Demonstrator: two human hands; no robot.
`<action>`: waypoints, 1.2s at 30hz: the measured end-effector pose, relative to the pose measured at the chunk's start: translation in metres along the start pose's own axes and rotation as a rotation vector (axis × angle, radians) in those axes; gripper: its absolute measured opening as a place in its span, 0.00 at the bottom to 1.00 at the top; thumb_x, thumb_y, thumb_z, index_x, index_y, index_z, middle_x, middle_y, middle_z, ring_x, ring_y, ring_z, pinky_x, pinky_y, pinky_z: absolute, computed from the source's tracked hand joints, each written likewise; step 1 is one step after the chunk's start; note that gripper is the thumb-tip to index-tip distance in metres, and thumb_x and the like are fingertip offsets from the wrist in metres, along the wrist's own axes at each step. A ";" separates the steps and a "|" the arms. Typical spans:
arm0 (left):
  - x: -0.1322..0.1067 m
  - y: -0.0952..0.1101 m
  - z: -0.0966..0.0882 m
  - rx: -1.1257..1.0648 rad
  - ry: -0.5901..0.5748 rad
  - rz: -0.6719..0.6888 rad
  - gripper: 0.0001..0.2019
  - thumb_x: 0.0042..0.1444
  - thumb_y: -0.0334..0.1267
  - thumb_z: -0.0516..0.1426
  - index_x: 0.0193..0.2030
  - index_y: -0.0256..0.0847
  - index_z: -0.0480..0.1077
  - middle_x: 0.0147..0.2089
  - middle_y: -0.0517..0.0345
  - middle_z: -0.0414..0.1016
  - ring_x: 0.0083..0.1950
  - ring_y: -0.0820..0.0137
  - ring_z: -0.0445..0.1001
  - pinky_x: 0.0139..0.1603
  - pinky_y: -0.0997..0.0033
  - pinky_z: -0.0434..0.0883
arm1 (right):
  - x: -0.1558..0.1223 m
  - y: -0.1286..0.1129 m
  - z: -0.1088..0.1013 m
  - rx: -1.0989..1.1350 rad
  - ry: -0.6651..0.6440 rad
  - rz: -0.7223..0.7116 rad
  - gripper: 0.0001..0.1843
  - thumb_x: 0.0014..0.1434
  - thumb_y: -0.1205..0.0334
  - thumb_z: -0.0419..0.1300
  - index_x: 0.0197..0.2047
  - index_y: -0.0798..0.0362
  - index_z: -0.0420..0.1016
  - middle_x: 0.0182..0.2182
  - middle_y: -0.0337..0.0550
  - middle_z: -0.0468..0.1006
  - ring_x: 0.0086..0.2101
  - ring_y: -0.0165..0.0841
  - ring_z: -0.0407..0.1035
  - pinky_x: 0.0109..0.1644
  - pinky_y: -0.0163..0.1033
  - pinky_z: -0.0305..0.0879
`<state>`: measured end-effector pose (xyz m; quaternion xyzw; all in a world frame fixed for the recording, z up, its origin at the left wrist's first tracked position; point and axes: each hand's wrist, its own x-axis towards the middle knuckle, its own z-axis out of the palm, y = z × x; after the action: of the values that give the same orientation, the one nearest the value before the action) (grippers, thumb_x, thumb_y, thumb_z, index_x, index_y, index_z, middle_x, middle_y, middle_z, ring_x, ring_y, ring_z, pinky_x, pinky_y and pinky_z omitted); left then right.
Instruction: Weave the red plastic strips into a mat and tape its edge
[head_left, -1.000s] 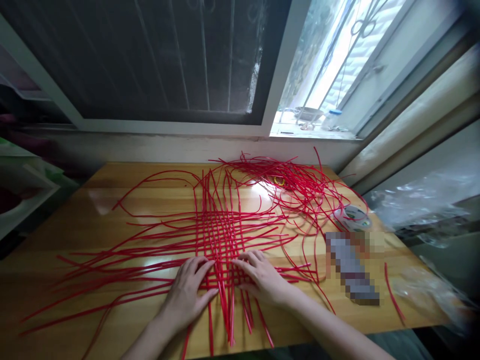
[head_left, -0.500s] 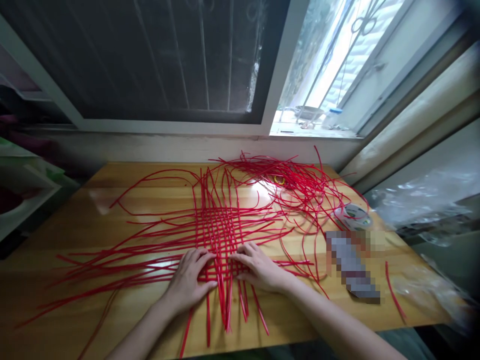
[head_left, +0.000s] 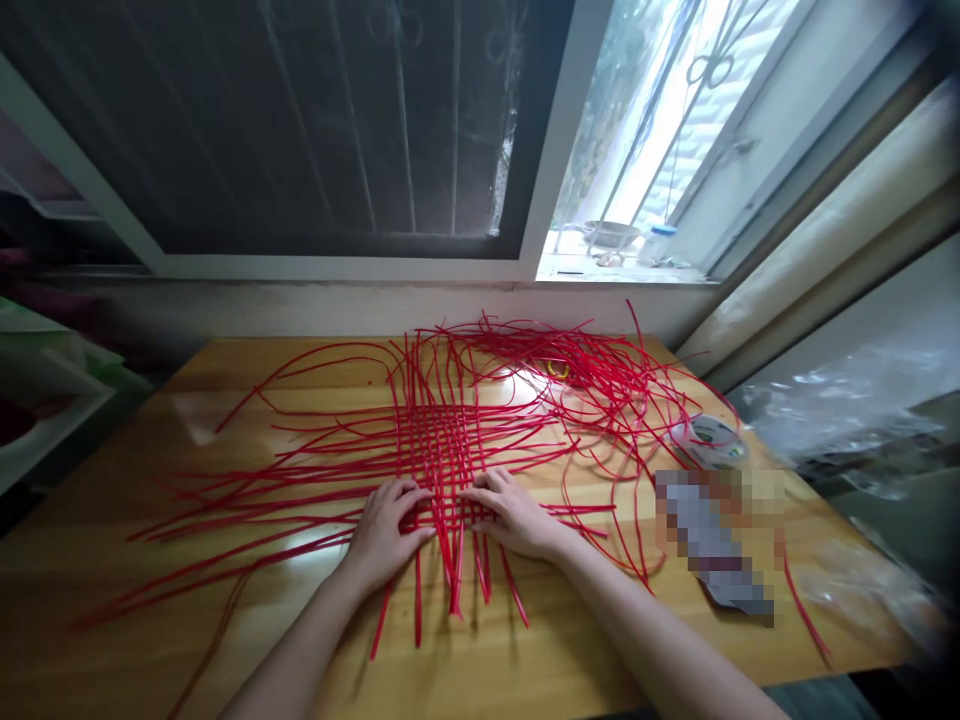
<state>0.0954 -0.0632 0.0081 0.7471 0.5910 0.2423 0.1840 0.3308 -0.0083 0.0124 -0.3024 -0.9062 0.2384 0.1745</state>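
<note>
the left hand [head_left: 386,530] lies palm down on the near edge of a woven patch of red strands [head_left: 442,455], its fingers [head_left: 405,495] spread and flat, pressing on the strands rather than closed around any one of them; the right hand [head_left: 510,515] lies just beside it, also palm down, fingers stretched toward the left and resting on the same near edge of the weave, fingertips of the two hands nearly meeting over the upright strands; whether either hand pinches a single strand underneath cannot be told; the weave sits in the middle of a wooden table [head_left: 150,640], with long loose ends fanning out to the left, toward the window and down past the wrists to the table's near edge; a tangle of unwoven red strands [head_left: 615,380] lies at the far right of the table; near it rests a roll of tape [head_left: 709,440], and just in front of that a blurred flat object [head_left: 712,545]; crumpled clear plastic [head_left: 862,590] sits at the right edge.
</note>
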 end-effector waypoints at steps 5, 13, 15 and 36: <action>0.002 0.001 -0.001 -0.004 -0.003 0.000 0.17 0.44 0.39 0.62 0.44 0.48 0.71 0.45 0.56 0.68 0.49 0.61 0.65 0.50 0.59 0.64 | 0.003 -0.001 -0.003 0.030 -0.015 0.011 0.21 0.54 0.58 0.59 0.52 0.47 0.66 0.42 0.44 0.67 0.44 0.36 0.58 0.49 0.43 0.60; 0.001 0.000 -0.003 0.053 0.015 0.078 0.21 0.43 0.40 0.62 0.47 0.48 0.69 0.48 0.55 0.66 0.51 0.60 0.63 0.53 0.57 0.63 | 0.005 0.000 -0.009 -0.033 -0.017 0.036 0.28 0.50 0.54 0.62 0.55 0.47 0.63 0.47 0.46 0.64 0.48 0.40 0.55 0.53 0.48 0.56; 0.000 -0.001 -0.003 0.073 0.022 0.088 0.27 0.42 0.40 0.62 0.52 0.47 0.65 0.51 0.54 0.64 0.54 0.59 0.60 0.56 0.56 0.60 | 0.006 0.002 -0.010 -0.051 -0.006 0.063 0.35 0.48 0.51 0.63 0.58 0.48 0.59 0.50 0.48 0.62 0.49 0.41 0.54 0.54 0.50 0.54; 0.009 0.001 -0.001 0.019 0.013 0.060 0.19 0.44 0.40 0.61 0.45 0.45 0.67 0.48 0.54 0.67 0.51 0.60 0.63 0.53 0.56 0.63 | 0.008 0.000 -0.011 -0.046 -0.013 0.055 0.24 0.49 0.55 0.63 0.49 0.51 0.65 0.43 0.45 0.67 0.45 0.38 0.57 0.52 0.45 0.59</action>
<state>0.0977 -0.0548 0.0105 0.7646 0.5718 0.2469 0.1658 0.3293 0.0005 0.0225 -0.3297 -0.9039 0.2241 0.1552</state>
